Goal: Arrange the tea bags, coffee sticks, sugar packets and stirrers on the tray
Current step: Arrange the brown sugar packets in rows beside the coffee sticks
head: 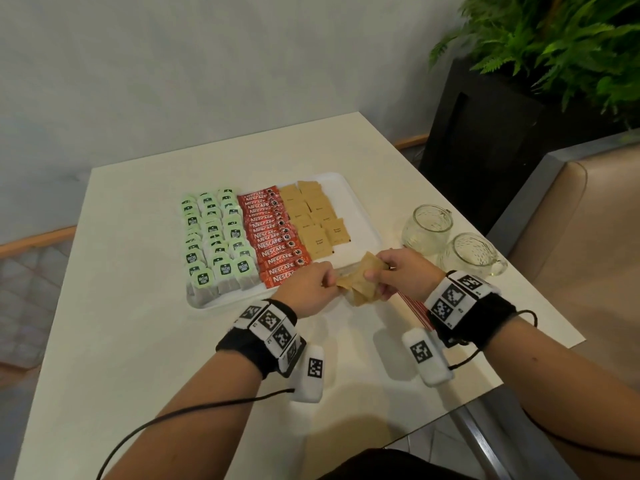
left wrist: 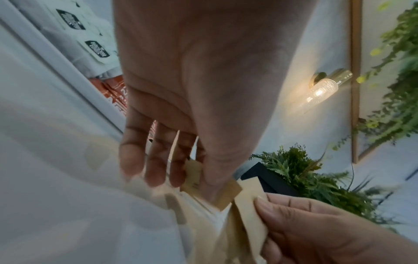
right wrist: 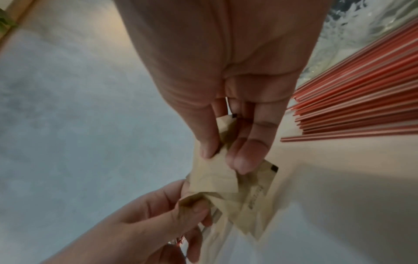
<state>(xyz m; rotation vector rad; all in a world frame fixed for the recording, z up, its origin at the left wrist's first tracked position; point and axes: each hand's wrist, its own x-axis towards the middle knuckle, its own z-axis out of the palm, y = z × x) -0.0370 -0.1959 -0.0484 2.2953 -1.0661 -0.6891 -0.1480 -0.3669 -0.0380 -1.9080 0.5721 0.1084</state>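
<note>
Brown sugar packets (head: 360, 282) pinched between both hands (head: 353, 280) beside tray (head: 363, 216).

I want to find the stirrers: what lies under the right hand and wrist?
Under the right hand, thin red stirrers lie in a loose bundle on the white table, outside the white tray. In the head view the wrist covers most of them, so their number cannot be seen.

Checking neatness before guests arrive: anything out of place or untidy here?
The stirrers lie on the table, not the tray. Both the left hand and right hand hold a jumbled bunch of sugar packets.
</note>
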